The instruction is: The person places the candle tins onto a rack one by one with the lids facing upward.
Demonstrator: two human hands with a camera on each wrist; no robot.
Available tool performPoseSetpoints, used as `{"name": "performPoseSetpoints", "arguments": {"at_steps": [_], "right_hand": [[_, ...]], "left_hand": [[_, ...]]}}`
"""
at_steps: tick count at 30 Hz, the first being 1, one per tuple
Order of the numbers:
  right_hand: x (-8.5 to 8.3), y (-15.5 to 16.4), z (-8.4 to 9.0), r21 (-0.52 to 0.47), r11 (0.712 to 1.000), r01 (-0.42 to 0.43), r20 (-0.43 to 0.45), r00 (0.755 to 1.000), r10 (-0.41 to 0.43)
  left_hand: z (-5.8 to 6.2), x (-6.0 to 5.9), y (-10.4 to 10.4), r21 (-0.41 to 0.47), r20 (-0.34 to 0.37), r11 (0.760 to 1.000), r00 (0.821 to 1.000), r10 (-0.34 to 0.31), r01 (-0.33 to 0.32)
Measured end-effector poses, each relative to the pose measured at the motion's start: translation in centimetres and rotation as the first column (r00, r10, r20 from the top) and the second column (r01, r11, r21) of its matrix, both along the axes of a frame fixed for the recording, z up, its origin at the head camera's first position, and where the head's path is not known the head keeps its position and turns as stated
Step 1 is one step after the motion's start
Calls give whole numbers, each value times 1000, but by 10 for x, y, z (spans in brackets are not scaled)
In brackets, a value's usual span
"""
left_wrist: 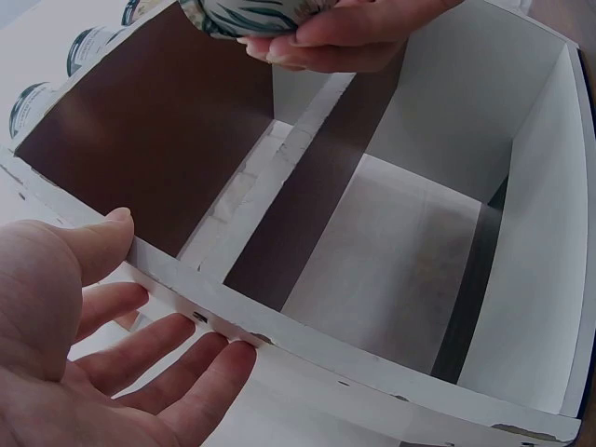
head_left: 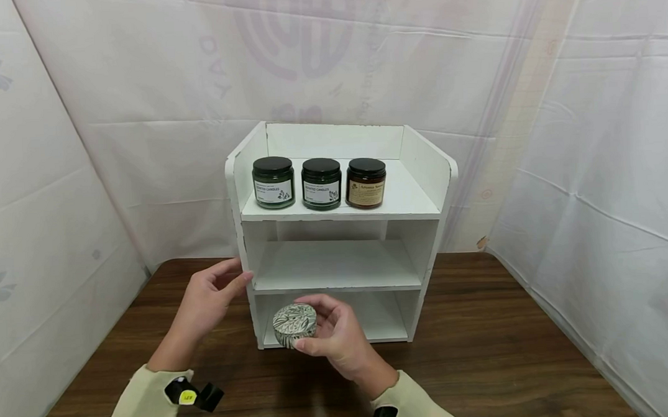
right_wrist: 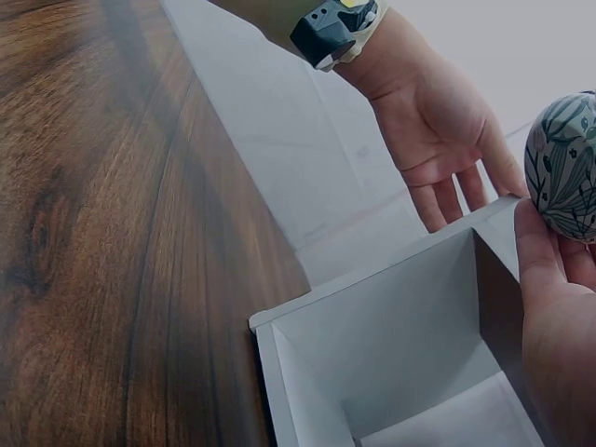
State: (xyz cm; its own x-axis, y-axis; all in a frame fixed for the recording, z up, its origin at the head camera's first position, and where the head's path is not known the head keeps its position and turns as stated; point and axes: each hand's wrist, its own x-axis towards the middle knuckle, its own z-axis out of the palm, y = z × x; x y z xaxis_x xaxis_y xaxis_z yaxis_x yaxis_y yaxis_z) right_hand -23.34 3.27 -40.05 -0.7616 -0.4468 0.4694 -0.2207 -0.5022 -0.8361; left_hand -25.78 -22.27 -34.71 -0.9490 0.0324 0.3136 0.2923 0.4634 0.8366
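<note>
My right hand (head_left: 342,342) holds a small round tin (head_left: 294,324) with a green-and-white leaf pattern, thumb and fingers on its side. The tin is in front of the lowest compartment of a white three-tier shelf (head_left: 336,264). At the shelf's left side is my left hand (head_left: 204,304). Its thumb touches the front edge, and its loosely bent fingers (left_wrist: 209,386) lie along the outer face. In the right wrist view the tin (right_wrist: 566,168) is partly cut off by the frame edge.
On the top tier stand two dark green candle jars (head_left: 274,189) with white labels and one amber jar (head_left: 366,185) with a tan label, all black-lidded. The shelf stands on a dark wooden table (head_left: 497,344). White sheeting (head_left: 163,147) hangs behind and at both sides.
</note>
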Motion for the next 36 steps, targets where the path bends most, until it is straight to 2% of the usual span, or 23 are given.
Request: {"name": "performPoseSetpoints", "arguments": {"at_steps": [7,15,26,36], "right_hand": [[0,1,4,-23,1000,-14,-38,999,13],[-1,5,10,-31,999,9,-42,999,-11],[-3,14,15,-4,999,43,-50,998,-43],[-3,26,28,52,995,80,-77,994,-75]], "left_hand": [[-1,0,-1,4,1,1000,1000,3,-3],[0,0,-1,-2,21,1000,1000,-2,2],[1,1,-1,-32,17,999,1000,15,-15],[1,0,0,-25,30,1000,999,17,-16]]}}
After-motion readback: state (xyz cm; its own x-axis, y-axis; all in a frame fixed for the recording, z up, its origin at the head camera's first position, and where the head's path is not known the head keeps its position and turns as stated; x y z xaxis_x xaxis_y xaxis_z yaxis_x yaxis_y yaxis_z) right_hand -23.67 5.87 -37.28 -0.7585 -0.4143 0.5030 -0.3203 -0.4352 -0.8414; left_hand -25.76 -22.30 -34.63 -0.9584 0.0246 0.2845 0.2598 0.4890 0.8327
